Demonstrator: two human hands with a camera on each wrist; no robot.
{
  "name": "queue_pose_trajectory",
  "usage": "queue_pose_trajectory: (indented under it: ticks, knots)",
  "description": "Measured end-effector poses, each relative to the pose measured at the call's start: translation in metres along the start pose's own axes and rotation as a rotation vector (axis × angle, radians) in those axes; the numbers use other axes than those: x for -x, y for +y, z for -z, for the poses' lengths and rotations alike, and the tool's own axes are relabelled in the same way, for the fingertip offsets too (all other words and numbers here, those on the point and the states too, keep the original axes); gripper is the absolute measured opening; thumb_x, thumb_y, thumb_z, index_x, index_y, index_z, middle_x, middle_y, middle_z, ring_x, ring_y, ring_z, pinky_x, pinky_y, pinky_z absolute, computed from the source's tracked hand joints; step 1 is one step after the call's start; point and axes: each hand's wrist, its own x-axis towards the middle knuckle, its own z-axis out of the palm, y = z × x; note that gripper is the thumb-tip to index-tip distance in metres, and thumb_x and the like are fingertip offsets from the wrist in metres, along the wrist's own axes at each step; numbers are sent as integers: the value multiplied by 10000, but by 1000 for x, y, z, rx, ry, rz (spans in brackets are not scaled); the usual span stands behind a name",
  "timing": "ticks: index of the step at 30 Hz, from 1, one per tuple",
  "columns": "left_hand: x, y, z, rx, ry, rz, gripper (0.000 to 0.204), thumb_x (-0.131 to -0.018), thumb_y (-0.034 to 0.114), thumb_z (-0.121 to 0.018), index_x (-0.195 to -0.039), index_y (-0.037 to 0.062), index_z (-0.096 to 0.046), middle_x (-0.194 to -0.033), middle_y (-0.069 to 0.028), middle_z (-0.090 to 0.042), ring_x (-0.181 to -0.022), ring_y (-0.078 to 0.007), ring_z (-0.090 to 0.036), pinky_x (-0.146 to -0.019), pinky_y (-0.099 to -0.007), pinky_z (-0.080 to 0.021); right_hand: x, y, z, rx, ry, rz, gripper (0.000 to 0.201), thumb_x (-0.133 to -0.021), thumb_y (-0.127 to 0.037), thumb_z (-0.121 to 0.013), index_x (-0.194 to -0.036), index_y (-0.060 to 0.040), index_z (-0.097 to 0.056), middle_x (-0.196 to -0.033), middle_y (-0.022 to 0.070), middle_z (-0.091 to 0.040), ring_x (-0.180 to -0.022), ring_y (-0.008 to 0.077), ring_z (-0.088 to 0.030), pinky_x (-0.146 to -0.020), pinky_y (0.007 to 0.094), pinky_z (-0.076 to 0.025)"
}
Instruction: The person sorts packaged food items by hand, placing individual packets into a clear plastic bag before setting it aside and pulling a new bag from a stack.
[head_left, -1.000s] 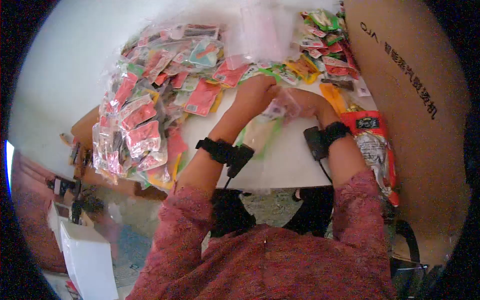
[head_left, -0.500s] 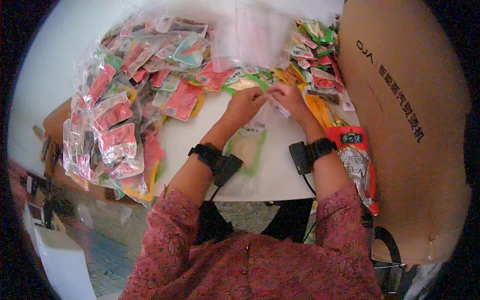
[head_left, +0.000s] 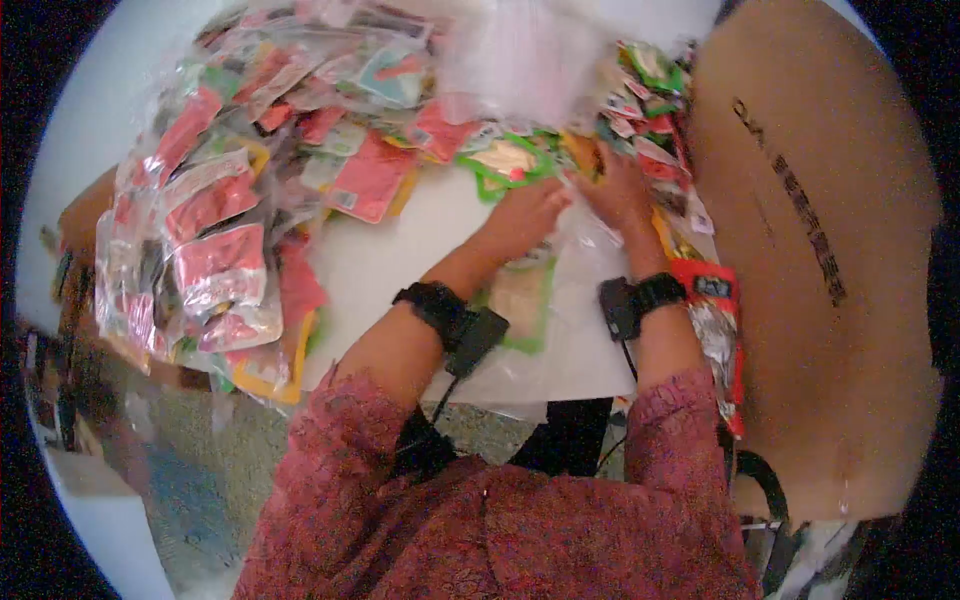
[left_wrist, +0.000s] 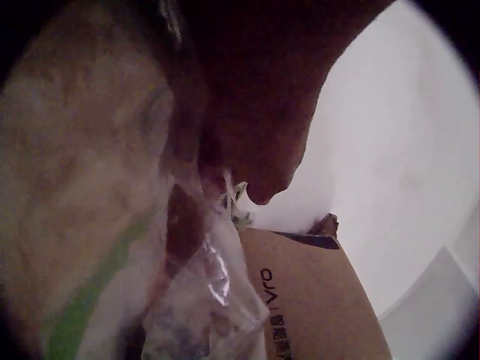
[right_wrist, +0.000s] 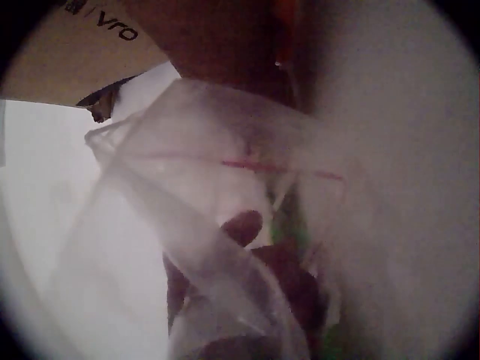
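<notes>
My left hand [head_left: 525,218] pinches the edge of a clear plastic zip bag [head_left: 592,240] over the table. Across from it, my right hand [head_left: 622,195] holds the bag's other side, fingertips close to a yellow packet [head_left: 580,155]. In the right wrist view the bag [right_wrist: 202,127] spreads wide with a red zip line, and fingers show through it. A pale food packet with a green border [head_left: 520,300] lies below the hands. Beyond the left hand sits another green-edged packet [head_left: 503,160].
A big heap of red-labelled packets [head_left: 220,265] covers the left side. Smaller packets [head_left: 650,120] pile at the back right, near a stack of clear bags [head_left: 525,60]. A red and silver pouch [head_left: 718,330] lies by a tall cardboard box [head_left: 800,300] at right.
The hands were close together over the bag and have moved slightly apart, the right one towards the yellow packet. The bag now hangs between them. The head view has shifted.
</notes>
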Motion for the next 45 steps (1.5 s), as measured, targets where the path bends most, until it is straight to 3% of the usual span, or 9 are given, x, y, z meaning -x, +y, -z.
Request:
queue_pose_trajectory:
  ticks: [8,12,21,24,28,30,34,36,45]
  knots:
    - [-7,-23,1,-155,87,-283,274,-848,262,-414,-825,16,-534,-592,-35,-474,-529,-106,-455,-504,-245,-378,9,-23,18,66,-205,-68,607,-696,-438,-530,-1194,-124,-384,-1094,157,-468,-1005,315,-463,-835,496,-342]
    - [-8,-25,1,-212,102,-348,271,-850,252,-410,-819,13,-534,-610,-28,-465,-526,-98,-442,-502,-242,-374,19,-20,4,243,-22,7,591,-674,-356,-573,-1177,-109,-387,-1075,138,-461,-1055,301,-416,-837,468,-351]
    - [-13,-41,6,-112,83,-482,267,-838,269,-429,-796,18,-509,-609,-32,-453,-520,-105,-436,-499,-252,-381,172,-10,133,393,-60,17,551,-704,-318,-590,-1164,-67,-421,-1141,184,-424,-1064,339,-388,-882,437,-325]
    - [-6,-21,8,25,6,-66,255,-826,263,-444,-778,20,-504,-601,-37,-466,-519,-117,-448,-499,-265,-383,201,22,113,436,-161,-116,574,-720,-314,-579,-1207,-79,-388,-1165,197,-396,-1089,362,-359,-924,418,-292]
    - [-8,-30,5,14,1,-26,247,-812,262,-454,-777,23,-509,-592,-51,-481,-528,-133,-470,-498,-280,-386,202,66,93,614,-48,171,567,-728,-297,-567,-1223,-96,-376,-1212,191,-354,-1106,373,-338,-947,420,-267]
    - [-6,-22,7,-93,43,-111,244,-803,263,-461,-775,29,-520,-585,-67,-493,-529,-147,-485,-505,-291,-394,195,84,85,736,28,398,561,-730,-293,-562,-1223,-100,-376,-1224,186,-344,-1108,369,-338,-948,422,-267]
    - [-24,-48,2,-430,252,-583,246,-803,263,-459,-776,27,-523,-581,-72,-503,-524,-160,-494,-512,-307,-401,169,85,97,459,-175,119,534,-736,-265,-550,-1215,-96,-385,-1225,183,-349,-1124,361,-326,-945,416,-275]
    - [-7,-25,4,-114,43,-63,249,-798,260,-459,-780,22,-527,-609,-94,-535,-539,-197,-519,-534,-330,-412,159,75,103,529,-241,114,523,-736,-254,-548,-1208,-90,-392,-1225,179,-352,-1132,355,-320,-939,412,-283]
    - [-9,-26,3,-165,54,-37,206,-780,252,-475,-793,57,-538,-676,-106,-555,-623,-230,-550,-575,-334,-427,37,-9,72,287,-205,263,517,-722,-270,-574,-1146,-17,-421,-1042,223,-507,-974,339,-477,-851,371,-375]
